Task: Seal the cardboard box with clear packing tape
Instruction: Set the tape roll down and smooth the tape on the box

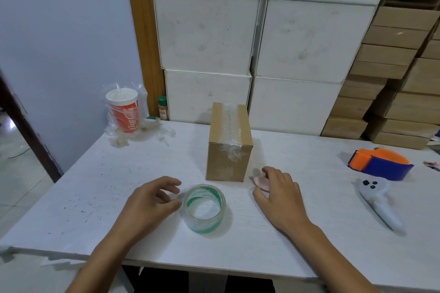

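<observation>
The left hand [152,200] lies on the table [71,197] with fingers loosely curled and nothing held; its thumb and fingertips sit just beside the left wall of the tape roll [204,208], possibly brushing it, though the clear edge makes contact hard to judge. The roll lies flat, its hole up, between the two hands and nearer the left one.

The right hand [278,194] rests palm down on the table, fingers spread a little, covering part of a small pink object [260,183] that pokes out beyond its fingertips; it lies over the object rather than closing round it, so the hold is loose at most.

The box [229,143] stands upright just past both hands, straight beyond the roll and a little left of the right fingertips. Clear tape runs along its top seam and down the near face, where it is wrinkled.

Well right of the right hand lie a white controller [376,200] and, beyond it, an orange and blue dispenser [381,163]. Far beyond the left hand, at the table's back corner, a red cup [123,109] stands in a clear bag.
</observation>
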Motion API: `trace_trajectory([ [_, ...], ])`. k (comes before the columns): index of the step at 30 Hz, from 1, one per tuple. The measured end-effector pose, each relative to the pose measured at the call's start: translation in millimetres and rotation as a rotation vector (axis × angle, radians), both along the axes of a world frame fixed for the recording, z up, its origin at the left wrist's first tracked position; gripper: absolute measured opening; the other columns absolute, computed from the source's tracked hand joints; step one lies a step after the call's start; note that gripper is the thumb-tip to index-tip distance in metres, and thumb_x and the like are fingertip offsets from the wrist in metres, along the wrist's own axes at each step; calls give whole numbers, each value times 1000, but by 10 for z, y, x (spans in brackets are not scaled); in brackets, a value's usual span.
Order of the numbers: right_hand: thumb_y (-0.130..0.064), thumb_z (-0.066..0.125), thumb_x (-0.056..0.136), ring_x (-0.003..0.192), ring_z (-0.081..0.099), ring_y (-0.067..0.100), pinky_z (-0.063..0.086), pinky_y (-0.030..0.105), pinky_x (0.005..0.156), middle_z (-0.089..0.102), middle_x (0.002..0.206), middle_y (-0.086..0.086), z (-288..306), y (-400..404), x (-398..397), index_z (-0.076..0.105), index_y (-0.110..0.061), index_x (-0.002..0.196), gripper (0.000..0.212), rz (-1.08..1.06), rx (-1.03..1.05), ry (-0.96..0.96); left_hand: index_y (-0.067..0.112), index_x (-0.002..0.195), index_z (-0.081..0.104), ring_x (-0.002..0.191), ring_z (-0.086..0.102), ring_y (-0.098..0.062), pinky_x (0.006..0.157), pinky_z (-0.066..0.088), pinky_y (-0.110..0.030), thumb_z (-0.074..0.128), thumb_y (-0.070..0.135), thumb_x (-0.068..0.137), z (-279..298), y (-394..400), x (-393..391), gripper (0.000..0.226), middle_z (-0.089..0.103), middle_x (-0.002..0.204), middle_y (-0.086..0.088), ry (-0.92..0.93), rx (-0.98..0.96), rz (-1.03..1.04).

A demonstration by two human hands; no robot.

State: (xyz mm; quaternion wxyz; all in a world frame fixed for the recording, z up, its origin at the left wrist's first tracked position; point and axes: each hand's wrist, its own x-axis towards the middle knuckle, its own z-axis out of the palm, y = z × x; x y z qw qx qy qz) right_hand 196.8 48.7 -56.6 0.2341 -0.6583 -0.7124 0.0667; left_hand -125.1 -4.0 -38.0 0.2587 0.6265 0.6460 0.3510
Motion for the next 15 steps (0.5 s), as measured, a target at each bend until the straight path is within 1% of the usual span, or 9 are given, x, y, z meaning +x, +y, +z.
trace_trajectory([
  [3,-41,60,99,122,54,21,39,36,97,64,135,-7,9,-8,-1,53,-22,142,48,1,-8,6,42,107,75,79,71,-5,81,61,-34,88,23,82,-16,30,-5,34,75,101,30,-2,-5,-8],
  [6,-40,60,99,124,53,22,38,37,99,62,138,-7,13,-17,4,51,-22,146,51,4,-22,7,43,108,75,79,71,-4,82,61,-33,88,24,81,-26,56,-9,36,78,101,21,-7,-10,1],
  [8,-39,60,99,125,53,22,38,37,99,61,138,-7,19,-13,8,50,-21,147,52,5,-31,10,43,109,75,80,72,-4,83,60,-32,88,22,80,-36,74,-18,39,79,104,18,-4,-11,3],
  [11,-38,59,100,125,53,23,38,37,100,61,138,-6,40,-11,12,49,-21,148,52,4,-35,9,43,114,75,82,71,-4,83,60,-30,86,18,80,-38,93,-31,43,79,107,18,-5,-15,-2],
  [15,-41,56,103,131,50,22,40,37,104,58,146,-5,82,-9,21,46,-21,151,54,2,-45,46,43,120,72,87,71,-3,87,61,-33,83,9,82,12,99,-73,53,77,112,18,-3,-34,-32],
])
